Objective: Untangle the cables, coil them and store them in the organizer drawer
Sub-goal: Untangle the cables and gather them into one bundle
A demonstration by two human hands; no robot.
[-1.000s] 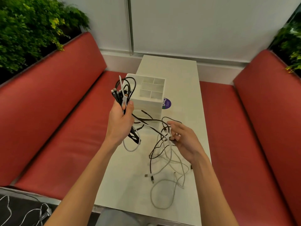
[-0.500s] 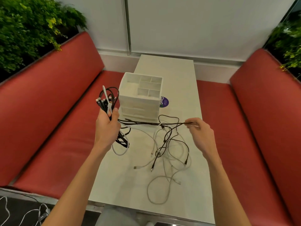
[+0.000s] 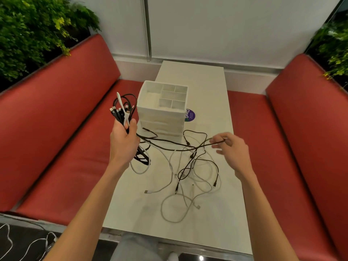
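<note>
Dragged black cable (image 3: 169, 144) out toward 3 o'clock, pinched in right hand (image 3: 231, 149); clenched bundle (image 3: 122, 110) of plug ends in left hand (image 3: 122, 140) at 9. Still snagged in tangle (image 3: 185, 171) on table (image 3: 203, 81), 6 o'clock of organizer (image 3: 162, 117).

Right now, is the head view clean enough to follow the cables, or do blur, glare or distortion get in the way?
Head view: soft, even light, faint shadows on the table; right hand, pinching a black cable, slightly motion-blurred; left hand and its cable bundle sharp; wide-angle lens bows the red benches.
</note>
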